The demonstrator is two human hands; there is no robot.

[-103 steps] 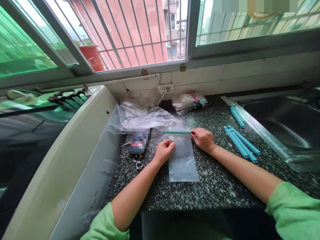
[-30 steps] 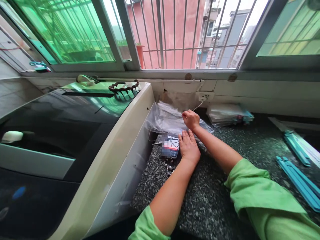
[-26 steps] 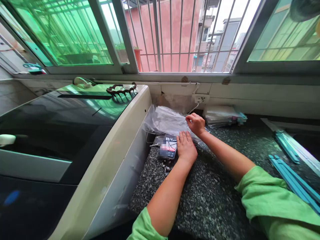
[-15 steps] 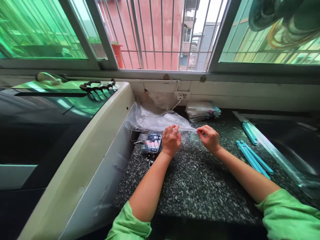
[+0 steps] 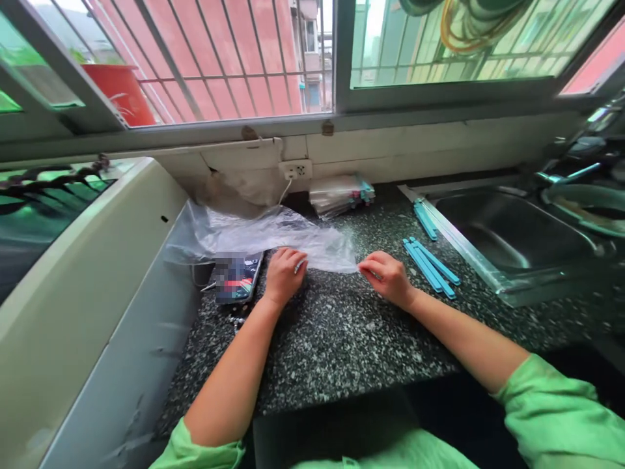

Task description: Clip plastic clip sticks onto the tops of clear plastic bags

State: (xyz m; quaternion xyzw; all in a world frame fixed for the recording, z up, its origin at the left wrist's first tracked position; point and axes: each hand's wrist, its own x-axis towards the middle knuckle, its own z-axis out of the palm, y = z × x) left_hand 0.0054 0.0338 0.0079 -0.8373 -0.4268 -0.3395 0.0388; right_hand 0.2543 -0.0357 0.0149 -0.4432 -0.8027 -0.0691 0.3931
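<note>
A clear plastic bag (image 5: 254, 228) lies spread over the back of the speckled counter, its near right part drawn out flat. At that right corner my right hand (image 5: 388, 277) pinches the bag between thumb and fingertips. My left hand (image 5: 286, 277) is closed on the bag's near edge, thumb against curled fingers. Just left of it sits a phone (image 5: 251, 273) with a white cable, partly under the bag. Behind the hands rests a stack of clear plastic packs (image 5: 336, 195) with blue and pink bits at one end.
Several light-blue strips (image 5: 430, 267) lie right of my right hand, with more blue strips (image 5: 424, 220) behind them. A metal sink (image 5: 493, 228) is set in the counter (image 5: 332, 345) at right. The white-sided appliance (image 5: 117, 260) borders the left. A wall socket (image 5: 295, 170) holds a plug.
The view has swung right, showing more of the sink. My hands have moved slightly apart, and the bag's gathered right end now lies wider and flatter between them.
</note>
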